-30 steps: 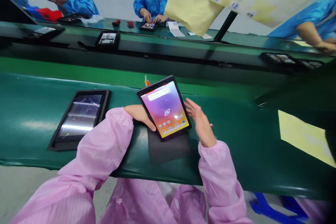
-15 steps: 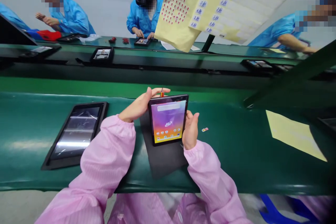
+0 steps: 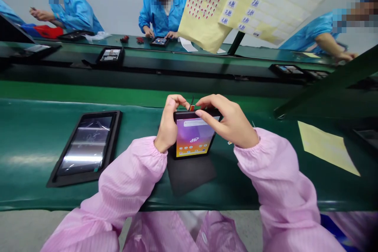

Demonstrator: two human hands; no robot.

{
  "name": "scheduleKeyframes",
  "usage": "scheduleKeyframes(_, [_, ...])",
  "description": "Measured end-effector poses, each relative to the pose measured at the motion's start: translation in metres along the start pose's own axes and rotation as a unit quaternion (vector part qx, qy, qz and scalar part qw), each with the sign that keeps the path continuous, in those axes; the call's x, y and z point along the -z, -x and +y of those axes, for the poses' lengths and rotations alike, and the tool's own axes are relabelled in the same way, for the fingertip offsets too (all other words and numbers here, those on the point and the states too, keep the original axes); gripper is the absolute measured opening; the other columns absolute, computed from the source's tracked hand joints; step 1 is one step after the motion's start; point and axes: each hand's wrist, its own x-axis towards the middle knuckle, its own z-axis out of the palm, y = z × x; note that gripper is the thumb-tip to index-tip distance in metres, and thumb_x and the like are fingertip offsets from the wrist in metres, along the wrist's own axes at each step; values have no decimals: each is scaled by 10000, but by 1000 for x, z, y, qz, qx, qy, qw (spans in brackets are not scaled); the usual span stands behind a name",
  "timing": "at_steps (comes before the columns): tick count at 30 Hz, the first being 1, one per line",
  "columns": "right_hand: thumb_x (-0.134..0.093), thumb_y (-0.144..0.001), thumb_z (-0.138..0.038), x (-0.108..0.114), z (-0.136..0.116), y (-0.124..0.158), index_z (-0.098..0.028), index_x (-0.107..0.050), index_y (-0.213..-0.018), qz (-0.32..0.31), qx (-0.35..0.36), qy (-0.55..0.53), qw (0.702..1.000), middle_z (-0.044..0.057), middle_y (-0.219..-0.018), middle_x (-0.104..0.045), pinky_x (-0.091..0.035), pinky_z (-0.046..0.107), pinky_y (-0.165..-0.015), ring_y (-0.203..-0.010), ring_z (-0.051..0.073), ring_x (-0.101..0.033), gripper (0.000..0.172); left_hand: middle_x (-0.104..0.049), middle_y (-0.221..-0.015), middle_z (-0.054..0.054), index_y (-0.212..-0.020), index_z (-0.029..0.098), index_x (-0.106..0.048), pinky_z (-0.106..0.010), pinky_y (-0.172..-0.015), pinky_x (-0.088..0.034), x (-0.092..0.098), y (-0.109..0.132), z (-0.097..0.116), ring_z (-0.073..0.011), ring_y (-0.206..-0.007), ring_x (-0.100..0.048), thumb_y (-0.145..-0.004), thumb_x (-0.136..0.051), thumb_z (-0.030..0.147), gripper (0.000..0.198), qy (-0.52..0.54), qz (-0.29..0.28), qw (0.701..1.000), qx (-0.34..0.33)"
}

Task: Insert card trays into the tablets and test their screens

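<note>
A lit tablet (image 3: pixel 193 141) with a purple-to-yellow screen stands tilted on a dark mat (image 3: pixel 191 175). My left hand (image 3: pixel 169 124) holds it by its left side, fingers curled over the top corner. From the top edge sticks up a small red-and-yellow card (image 3: pixel 191 108) beside a thin dark strip; the left fingertips are close to it. My right hand (image 3: pixel 228 120) reaches over the top right corner, thumb at the front and index finger behind the edge, near the card. Whether either hand touches the card, I cannot tell.
Left on the green table (image 3: pixel 256 189) lies another tablet, dark-screened (image 3: pixel 87 143), in a black tray. A yellow sheet (image 3: pixel 329 147) lies right. Behind runs a dark line with device trays (image 3: pixel 110 56); papers (image 3: pixel 203 4) hang above. Several people in blue work across.
My right hand has moved from the tablet's right side up to its top edge. The left fingers have curled toward the small card. The tablet sits slightly further right in view.
</note>
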Motion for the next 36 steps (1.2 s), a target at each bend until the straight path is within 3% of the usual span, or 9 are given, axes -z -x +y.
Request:
scheduleKeyframes(4, [-520, -935, -327, 1, -2, -7, -180, -623, -903, -42, 25, -25, 999, 19, -823, -666, -459, 250, -668, -722, 134, -604, 182, -547, -802, -16, -896, 209, -503, -318, -815, -424, 0, 6, 2, -160, -796, -538, -961, -313, 421, 292, -21, -7, 1000, -20])
scheduleKeyframes(18, [-476, -952, -224, -1, -1, -11, -188, -604, -872, -41, 115, -21, 992, 0, -814, -664, -428, 210, -630, -677, 108, -573, 156, -534, -806, -32, -921, 219, -497, -359, -803, -426, -1, 13, 1, -194, -791, -528, -901, -337, 360, 214, -37, -8, 998, -43])
scheduleKeyframes(29, [-529, -937, -358, 0, 1, -9, -179, -588, -898, -48, 54, -67, 995, -17, -759, -615, -414, 216, -608, -619, 94, -536, 192, -512, -800, -31, -909, 222, -491, -354, -796, -431, -3, 13, 1, -196, -792, -523, -885, -355, 396, 222, -45, 2, 998, -43])
scheduleKeyframes(36, [-497, -953, -291, -1, 0, -8, -184, -590, -879, -43, 82, -45, 995, -16, -771, -614, -414, 214, -626, -646, 94, -540, 160, -519, -791, -21, -921, 207, -488, -347, -771, -424, -3, 14, 0, -186, -772, -522, -879, -371, 399, 229, -27, -6, 998, -60])
